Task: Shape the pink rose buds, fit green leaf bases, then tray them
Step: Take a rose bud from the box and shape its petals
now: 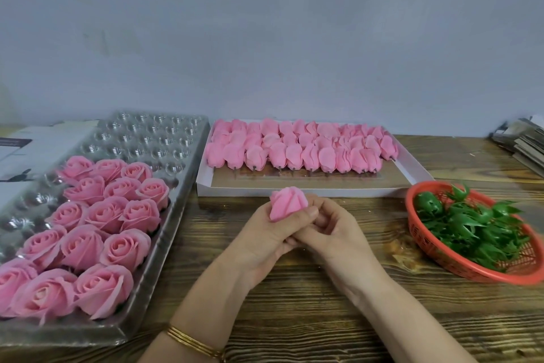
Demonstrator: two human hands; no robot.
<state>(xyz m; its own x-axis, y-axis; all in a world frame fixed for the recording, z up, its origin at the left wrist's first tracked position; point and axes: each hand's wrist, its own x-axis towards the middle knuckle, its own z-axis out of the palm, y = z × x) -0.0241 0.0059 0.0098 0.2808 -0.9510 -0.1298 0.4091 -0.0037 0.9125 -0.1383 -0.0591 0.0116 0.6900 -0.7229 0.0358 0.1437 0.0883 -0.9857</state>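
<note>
Gold bangles (191,342) circle the left wrist at the bottom edge. The left hand (265,233) has its fingers and thumb clamped round a pink rose bud (287,203), held above the wooden table (294,303). The right hand (332,230) curls its fingers in under the bud; whether they grip it is hidden. Left of the hands, a clear plastic tray (182,156) holds opened roses (106,215). Behind, a white box (412,168) carries rows of closed buds (294,150). To the right, a red basket (412,215) holds green leaf bases (471,227).
</note>
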